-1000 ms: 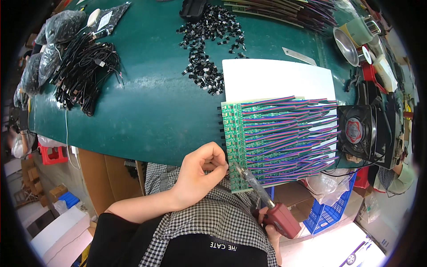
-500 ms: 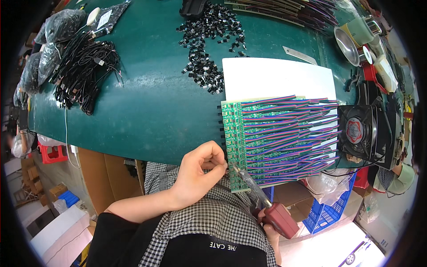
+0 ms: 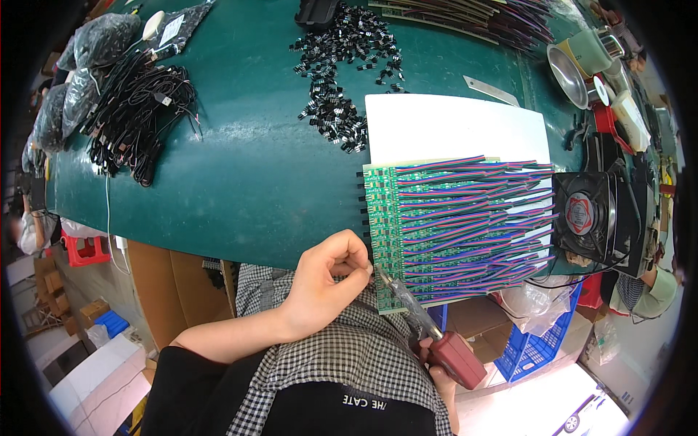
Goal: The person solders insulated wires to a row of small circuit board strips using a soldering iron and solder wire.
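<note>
With thumb and forefinger pinched together, my left hand point(image 3: 327, 280) is at the left edge of a green circuit board panel point(image 3: 385, 218). Whatever sits between those fingertips is too small to make out. My right hand point(image 3: 442, 379) grips a soldering iron point(image 3: 459, 360) by its maroon handle. The iron's thin tip meets the panel's left part, close beside my left fingertips. Rows of striped multicolour ribbon wires point(image 3: 472, 225) run rightward from the panel. Small black connectors stick out along its left edge.
Under the panel lies a white board point(image 3: 454, 127). Loose black connectors point(image 3: 334, 109) are heaped farther back. Black USB cables point(image 3: 145, 116) lie at left. A fan point(image 3: 584, 214) stands at right, near a metal bowl point(image 3: 567, 76). A steel ruler-like strip point(image 3: 491, 91) lies behind.
</note>
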The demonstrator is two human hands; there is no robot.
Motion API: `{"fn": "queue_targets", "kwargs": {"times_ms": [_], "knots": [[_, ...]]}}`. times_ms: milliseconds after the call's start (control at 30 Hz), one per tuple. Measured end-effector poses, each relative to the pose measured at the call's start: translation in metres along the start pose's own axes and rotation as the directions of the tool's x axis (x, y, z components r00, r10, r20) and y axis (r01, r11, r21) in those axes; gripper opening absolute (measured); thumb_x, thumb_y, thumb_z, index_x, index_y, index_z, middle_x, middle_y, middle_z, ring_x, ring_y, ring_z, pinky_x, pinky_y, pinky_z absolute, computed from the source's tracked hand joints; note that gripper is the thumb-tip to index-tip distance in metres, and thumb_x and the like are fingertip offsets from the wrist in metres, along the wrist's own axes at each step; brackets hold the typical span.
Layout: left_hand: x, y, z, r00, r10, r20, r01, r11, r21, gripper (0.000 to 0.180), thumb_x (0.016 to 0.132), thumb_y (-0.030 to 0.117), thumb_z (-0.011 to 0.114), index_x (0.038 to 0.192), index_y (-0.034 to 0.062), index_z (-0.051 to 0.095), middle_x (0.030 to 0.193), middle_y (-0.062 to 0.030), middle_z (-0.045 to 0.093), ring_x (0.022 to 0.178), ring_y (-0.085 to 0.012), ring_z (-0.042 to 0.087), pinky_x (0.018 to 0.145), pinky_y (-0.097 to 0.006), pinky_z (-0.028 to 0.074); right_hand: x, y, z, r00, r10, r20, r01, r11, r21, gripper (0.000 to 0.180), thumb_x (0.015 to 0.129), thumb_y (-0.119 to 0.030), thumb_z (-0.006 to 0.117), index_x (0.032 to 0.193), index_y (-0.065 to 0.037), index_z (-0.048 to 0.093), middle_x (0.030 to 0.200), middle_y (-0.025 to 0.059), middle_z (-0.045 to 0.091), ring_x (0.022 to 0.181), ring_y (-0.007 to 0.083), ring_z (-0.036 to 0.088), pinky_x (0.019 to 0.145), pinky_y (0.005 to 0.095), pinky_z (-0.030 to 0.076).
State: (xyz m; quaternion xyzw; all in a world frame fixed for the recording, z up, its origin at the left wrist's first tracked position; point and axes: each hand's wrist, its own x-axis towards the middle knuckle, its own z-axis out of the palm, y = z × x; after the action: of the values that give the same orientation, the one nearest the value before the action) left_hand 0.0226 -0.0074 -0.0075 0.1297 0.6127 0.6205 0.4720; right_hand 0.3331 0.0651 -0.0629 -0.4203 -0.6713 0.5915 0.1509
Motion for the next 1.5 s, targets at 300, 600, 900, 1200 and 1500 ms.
{"fn": "queue_targets", "kwargs": {"times_ms": [300, 600, 900, 1200, 1500], "knots": [[0.000, -0.001, 0.001, 1.000, 0.013, -0.007, -0.013, 1.000, 0.018, 0.009, 0.082, -0.005, 0.054, 0.084, 0.0020, 0.049, 0.080, -0.0003, 0.054, 0.078, -0.0060, 0.054, 0.073, -0.024, 0.047, -0.004, 0.019, -0.012, 0.994, -0.087, 0.061, 0.093, 0.989, -0.116, 0.075, 0.065, -0.064, 0.071, 0.105, -0.002, 0.061, 0.089, 0.0079, 0.066, 0.080, 0.0271, 0.065, 0.072, 0.0356, 0.050], [0.000, -0.002, 0.002, 1.000, 0.024, -0.020, -0.023, 0.999, 0.033, 0.010, 0.081, -0.005, 0.054, 0.084, 0.0023, 0.048, 0.080, -0.0003, 0.054, 0.077, -0.0060, 0.054, 0.072, -0.024, 0.047, 0.001, -0.003, 0.002, 0.999, 0.016, -0.051, -0.013, 0.998, 0.057, 0.072, 0.063, -0.061, 0.074, 0.103, -0.002, 0.062, 0.090, 0.0077, 0.066, 0.078, 0.0267, 0.065, 0.071, 0.0354, 0.050], [-0.001, -0.001, 0.003, 0.999, 0.036, -0.018, -0.035, 0.999, 0.033, 0.010, 0.081, -0.005, 0.054, 0.083, 0.0021, 0.048, 0.079, -0.0004, 0.053, 0.076, -0.0060, 0.053, 0.071, -0.024, 0.047, -0.010, 0.022, -0.010, 0.997, 0.061, 0.057, -0.060, 0.998, -0.010, 0.068, 0.067, -0.057, 0.072, 0.109, -0.005, 0.060, 0.093, 0.0077, 0.066, 0.085, 0.0266, 0.063, 0.074, 0.0366, 0.049], [0.000, -0.003, 0.001, 0.999, 0.044, -0.013, -0.044, 0.998, 0.034, 0.010, 0.082, -0.005, 0.054, 0.084, 0.0022, 0.048, 0.079, -0.0005, 0.053, 0.076, -0.0063, 0.053, 0.070, -0.024, 0.047, 0.027, -0.056, 0.018, 0.998, 0.053, 0.024, -0.058, 0.869, 0.492, 0.066, 0.066, -0.047, 0.079, 0.099, 0.004, 0.054, 0.091, 0.0116, 0.066, 0.056, 0.0188, 0.058, 0.051, 0.0277, 0.046], [-0.002, 0.007, 0.000, 0.997, 0.068, 0.023, -0.071, 0.977, 0.203, 0.012, 0.084, -0.003, 0.058, 0.087, 0.0010, 0.047, 0.081, -0.0038, 0.056, 0.077, -0.0098, 0.061, 0.071, -0.026, 0.052, 0.029, -0.062, 0.021, 0.997, 0.018, -0.069, 0.012, 0.909, 0.416, 0.076, 0.070, -0.056, 0.071, 0.104, 0.008, 0.050, 0.089, 0.0121, 0.058, 0.049, 0.0166, 0.050, 0.044, 0.0261, 0.036]]}}
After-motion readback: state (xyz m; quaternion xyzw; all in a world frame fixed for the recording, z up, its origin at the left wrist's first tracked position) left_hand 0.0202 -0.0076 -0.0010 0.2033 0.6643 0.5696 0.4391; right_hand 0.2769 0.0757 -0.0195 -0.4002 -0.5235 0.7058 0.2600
